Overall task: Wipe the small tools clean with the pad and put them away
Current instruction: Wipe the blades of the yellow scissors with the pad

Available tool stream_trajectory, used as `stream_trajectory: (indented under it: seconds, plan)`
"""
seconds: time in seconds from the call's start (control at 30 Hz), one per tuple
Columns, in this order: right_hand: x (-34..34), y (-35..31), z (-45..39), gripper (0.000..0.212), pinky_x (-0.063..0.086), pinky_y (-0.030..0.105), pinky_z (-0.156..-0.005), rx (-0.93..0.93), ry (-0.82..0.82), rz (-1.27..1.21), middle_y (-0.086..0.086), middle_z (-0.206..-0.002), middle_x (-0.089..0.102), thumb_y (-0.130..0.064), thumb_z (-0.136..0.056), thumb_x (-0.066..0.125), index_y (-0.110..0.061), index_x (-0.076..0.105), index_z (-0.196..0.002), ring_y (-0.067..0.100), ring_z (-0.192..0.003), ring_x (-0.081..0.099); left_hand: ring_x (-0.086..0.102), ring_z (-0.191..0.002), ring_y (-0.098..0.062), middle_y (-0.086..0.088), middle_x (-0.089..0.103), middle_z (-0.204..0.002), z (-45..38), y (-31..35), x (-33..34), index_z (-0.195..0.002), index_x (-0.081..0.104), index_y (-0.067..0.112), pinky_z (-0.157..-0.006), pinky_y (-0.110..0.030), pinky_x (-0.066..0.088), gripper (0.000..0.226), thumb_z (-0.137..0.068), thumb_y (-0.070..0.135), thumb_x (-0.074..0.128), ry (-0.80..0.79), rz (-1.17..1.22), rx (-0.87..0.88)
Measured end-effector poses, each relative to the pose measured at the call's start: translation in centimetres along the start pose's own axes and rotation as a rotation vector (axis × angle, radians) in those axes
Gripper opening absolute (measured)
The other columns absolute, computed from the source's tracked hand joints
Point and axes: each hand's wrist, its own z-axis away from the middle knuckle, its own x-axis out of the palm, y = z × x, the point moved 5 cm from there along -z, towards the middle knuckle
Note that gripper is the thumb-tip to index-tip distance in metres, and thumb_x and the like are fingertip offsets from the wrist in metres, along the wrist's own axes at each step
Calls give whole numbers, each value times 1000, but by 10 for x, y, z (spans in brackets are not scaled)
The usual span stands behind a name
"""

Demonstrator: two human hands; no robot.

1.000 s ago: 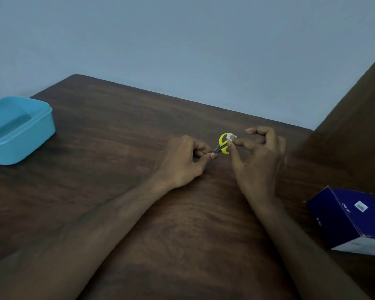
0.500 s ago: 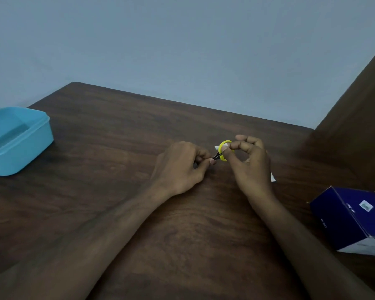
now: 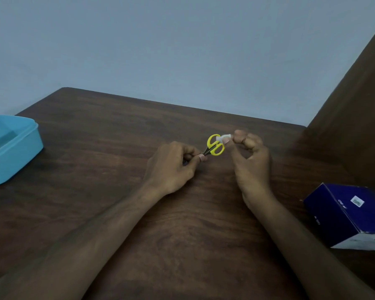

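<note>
The small yellow-handled scissors [image 3: 214, 145] are held just above the dark wooden worktop [image 3: 108, 169], between the two hands. Their long axis slants from the blades, pinched in the left hand [image 3: 173, 167], up to the handle loops nearer the right hand [image 3: 250, 163]. That hand's curled fingers pinch a small white pad [image 3: 223, 138] touching the upper loop, so wiping the handles looks underway. A light blue plastic container [image 3: 11, 148] sits well apart at the left.

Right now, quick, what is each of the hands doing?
Left hand: closed, pinching the scissors at the blade end.
Right hand: closed, pinching the white pad against a yellow handle loop.
</note>
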Motion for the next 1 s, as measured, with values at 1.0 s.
stream_trajectory:
  seconds: [1.0]
  plan:
    - [-14,-29,5,9,48,47,-92,-436,123,558,-8,-126,62,-43,-92,81,-34,82,-90,24,-113,53,67,-66,-2,21,74,-74,-2,2,2,-90,82,38,-64,-40,59,19,-96,52,70,3,117,72]
